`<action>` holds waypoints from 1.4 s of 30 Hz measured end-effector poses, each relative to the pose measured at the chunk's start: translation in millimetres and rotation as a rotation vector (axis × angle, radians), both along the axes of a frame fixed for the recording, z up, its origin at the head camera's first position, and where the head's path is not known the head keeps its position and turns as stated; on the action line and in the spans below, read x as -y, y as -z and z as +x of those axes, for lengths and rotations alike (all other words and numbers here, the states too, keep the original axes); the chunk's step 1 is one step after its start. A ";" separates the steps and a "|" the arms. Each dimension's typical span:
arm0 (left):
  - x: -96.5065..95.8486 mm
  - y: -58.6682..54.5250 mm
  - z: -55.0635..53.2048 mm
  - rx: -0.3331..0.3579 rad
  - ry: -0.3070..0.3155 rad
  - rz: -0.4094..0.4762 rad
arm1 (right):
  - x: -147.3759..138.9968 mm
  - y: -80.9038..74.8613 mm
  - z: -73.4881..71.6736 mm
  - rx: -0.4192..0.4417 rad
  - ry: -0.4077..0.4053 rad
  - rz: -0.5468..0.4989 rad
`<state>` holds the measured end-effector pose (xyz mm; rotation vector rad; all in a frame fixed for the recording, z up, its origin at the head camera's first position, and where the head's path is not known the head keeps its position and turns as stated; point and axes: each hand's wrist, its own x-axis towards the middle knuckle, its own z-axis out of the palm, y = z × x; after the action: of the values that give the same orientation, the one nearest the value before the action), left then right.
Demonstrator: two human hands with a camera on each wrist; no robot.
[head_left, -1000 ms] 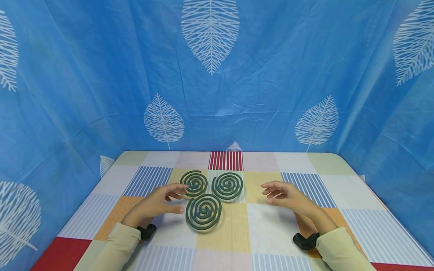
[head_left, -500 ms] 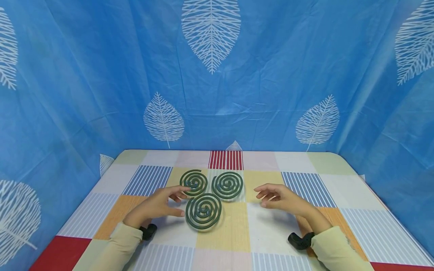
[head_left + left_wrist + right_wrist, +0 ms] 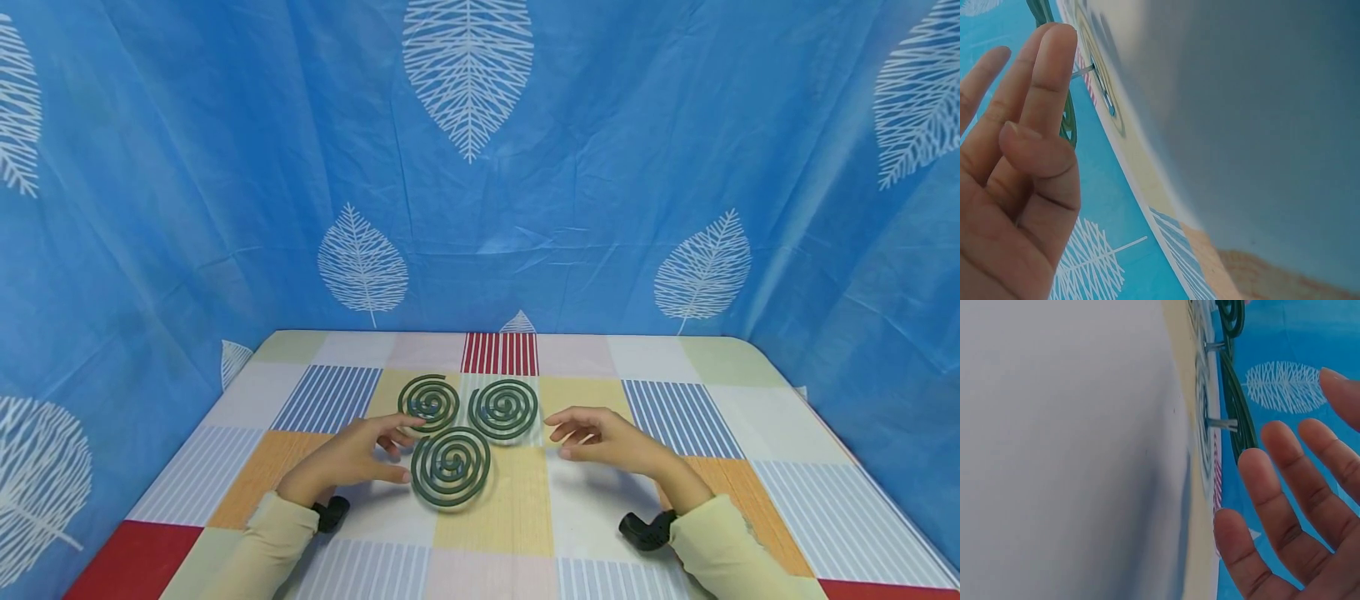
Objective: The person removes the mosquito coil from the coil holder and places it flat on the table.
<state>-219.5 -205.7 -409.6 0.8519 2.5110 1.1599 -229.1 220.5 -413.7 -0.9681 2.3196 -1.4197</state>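
Note:
Three dark green mosquito coils, each a flat spiral, form a close group left of the table's middle: one at the back left (image 3: 429, 406), one at the back right (image 3: 504, 407) and one in front (image 3: 451, 464). My left hand (image 3: 352, 457) is at their left, fingers loosely bent, holding nothing. Its forefinger tip overlaps the back-left coil's edge and its thumb tip reaches the front coil's edge; contact is unclear. Right of the back-right coil, a short gap away, my right hand (image 3: 611, 437) hangs with relaxed fingers and nothing in it. In the right wrist view a small metal stand (image 3: 1221, 424) props up a coil (image 3: 1239, 409).
A patchwork-patterned tablecloth (image 3: 495, 521) covers the table. Blue curtains (image 3: 570, 167) with white leaf prints enclose the back and both sides. Each wrist wears a black camera device, such as the right one (image 3: 647, 531).
My right hand has moved left, closer to the back-right coil. The left hand has shifted slightly right. All three coils have stayed in place.

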 end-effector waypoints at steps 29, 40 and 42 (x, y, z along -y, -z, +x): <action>-7.5 0.3 4.1 0.040 0.008 -0.001 | 48.4 0.4 -0.5 0.248 0.009 -0.003; -7.2 0.5 3.9 0.034 0.013 -0.011 | 68.8 0.6 1.7 0.319 0.026 0.020; -7.4 0.2 4.0 0.036 0.014 -0.010 | 72.1 0.8 2.2 0.334 0.026 0.012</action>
<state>-215.5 -198.3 -409.8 0.8365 2.4760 1.1477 -226.9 148.4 -414.5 -0.6412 2.0985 -1.4488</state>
